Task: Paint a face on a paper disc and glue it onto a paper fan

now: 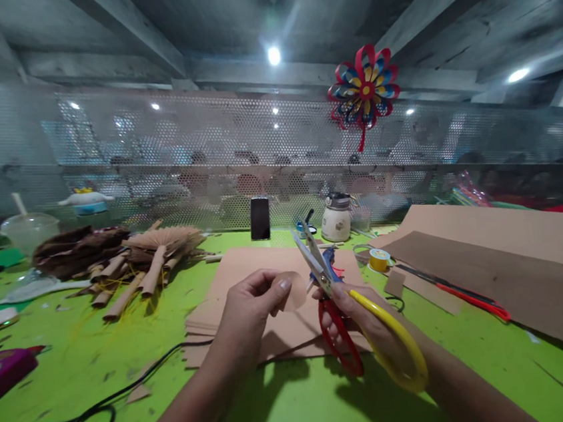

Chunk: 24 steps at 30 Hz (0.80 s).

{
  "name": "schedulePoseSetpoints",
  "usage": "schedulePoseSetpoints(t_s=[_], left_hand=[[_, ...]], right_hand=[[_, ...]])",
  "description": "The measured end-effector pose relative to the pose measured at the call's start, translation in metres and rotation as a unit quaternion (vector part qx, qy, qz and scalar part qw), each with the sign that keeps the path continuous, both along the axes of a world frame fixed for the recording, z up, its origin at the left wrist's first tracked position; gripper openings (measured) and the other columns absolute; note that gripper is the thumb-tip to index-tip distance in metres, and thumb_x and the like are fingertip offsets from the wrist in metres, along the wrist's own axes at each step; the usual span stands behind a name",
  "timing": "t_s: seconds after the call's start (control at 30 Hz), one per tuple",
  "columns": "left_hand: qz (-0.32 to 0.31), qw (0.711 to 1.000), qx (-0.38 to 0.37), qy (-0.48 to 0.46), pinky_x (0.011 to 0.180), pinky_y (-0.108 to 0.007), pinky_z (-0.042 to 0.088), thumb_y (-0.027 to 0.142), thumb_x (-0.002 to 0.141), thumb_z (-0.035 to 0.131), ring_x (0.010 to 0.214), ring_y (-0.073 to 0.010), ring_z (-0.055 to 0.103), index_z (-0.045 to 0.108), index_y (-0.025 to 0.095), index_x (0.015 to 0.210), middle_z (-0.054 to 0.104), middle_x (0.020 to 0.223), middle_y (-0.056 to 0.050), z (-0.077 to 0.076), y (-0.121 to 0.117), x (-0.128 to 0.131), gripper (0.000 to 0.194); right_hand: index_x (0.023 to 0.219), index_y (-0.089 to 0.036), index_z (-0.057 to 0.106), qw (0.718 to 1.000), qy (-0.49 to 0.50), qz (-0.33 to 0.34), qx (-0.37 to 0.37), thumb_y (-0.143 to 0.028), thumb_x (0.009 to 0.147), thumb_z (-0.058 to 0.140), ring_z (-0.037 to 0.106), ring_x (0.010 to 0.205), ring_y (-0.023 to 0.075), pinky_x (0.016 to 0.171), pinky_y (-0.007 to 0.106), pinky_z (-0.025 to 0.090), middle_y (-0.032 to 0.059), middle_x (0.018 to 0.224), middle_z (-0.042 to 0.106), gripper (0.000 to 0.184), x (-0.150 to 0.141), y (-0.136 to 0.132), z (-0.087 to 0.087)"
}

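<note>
My left hand pinches a small rounded piece of brown paper between thumb and fingers. My right hand is closed around scissors with one red and one yellow handle. Their blades point up and stand slightly apart, just right of the paper piece and not visibly cutting it. Below both hands lies a stack of brown paper sheets. A blue tool, perhaps a glue gun, sits behind the scissors and is partly hidden by them.
Rolled brown paper pieces with fans lie to the left, near a black cable. At the right are large brown sheets, a red-handled cutting tool and a yellow spool. A phone and jar stand behind.
</note>
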<state>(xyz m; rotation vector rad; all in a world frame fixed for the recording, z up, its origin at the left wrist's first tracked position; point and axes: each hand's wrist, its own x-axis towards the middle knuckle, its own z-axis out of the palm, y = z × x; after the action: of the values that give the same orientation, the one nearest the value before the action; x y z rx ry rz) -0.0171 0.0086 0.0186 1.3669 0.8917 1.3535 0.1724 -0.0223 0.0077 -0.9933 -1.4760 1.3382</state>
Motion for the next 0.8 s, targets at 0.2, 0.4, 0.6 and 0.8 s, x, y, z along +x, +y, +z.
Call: schedulePoseSetpoints(t_s=[0.2, 0.4, 0.6, 0.8], left_hand=[[-0.006, 1.0, -0.006, -0.008, 0.053, -0.023, 0.03, 0.041, 0.069, 0.075, 0.057, -0.0088, 0.04, 0.067, 0.014, 0.076, 0.055, 0.065, 0.001, -0.006, 0.005, 0.0, 0.028], [-0.02, 1.0, -0.011, 0.011, 0.053, -0.023, 0.028, 0.039, 0.074, 0.071, 0.057, -0.0089, 0.036, 0.067, 0.014, 0.076, 0.051, 0.062, 0.002, -0.008, 0.006, 0.001, 0.026], [-0.041, 0.999, -0.012, 0.033, 0.053, -0.024, 0.027, 0.04, 0.077, 0.069, 0.057, -0.0091, 0.034, 0.067, 0.014, 0.075, 0.048, 0.06, 0.002, -0.008, 0.006, 0.001, 0.026], [-0.117, 0.99, -0.041, 0.06, 0.054, -0.024, 0.03, 0.042, 0.075, 0.07, 0.057, -0.01, 0.036, 0.066, 0.015, 0.073, 0.048, 0.061, 0.002, -0.007, 0.001, 0.003, 0.028]], right_hand=[[0.101, -0.016, 0.062, 0.994, 0.101, 0.006, -0.05, -0.051, 0.086, 0.062, 0.053, 0.059, 0.0117, 0.062, 0.028, 0.05, 0.0007, 0.072, 0.057, 0.038, -0.005, -0.003, -0.006], [0.108, -0.018, 0.062, 0.991, 0.123, -0.009, -0.055, -0.036, 0.08, 0.072, 0.059, 0.072, 0.0153, 0.072, 0.033, 0.051, 0.0022, 0.083, 0.059, 0.035, -0.009, -0.008, -0.007], [0.108, -0.018, 0.062, 0.994, 0.11, -0.003, -0.028, -0.035, 0.081, 0.07, 0.059, 0.072, 0.0158, 0.069, 0.032, 0.05, 0.0034, 0.083, 0.061, 0.033, -0.012, -0.008, -0.011], [0.103, -0.018, 0.06, 0.986, 0.157, -0.047, -0.039, -0.035, 0.072, 0.078, 0.057, 0.074, 0.0178, 0.069, 0.038, 0.054, 0.0025, 0.083, 0.058, 0.04, -0.014, -0.008, -0.01]])
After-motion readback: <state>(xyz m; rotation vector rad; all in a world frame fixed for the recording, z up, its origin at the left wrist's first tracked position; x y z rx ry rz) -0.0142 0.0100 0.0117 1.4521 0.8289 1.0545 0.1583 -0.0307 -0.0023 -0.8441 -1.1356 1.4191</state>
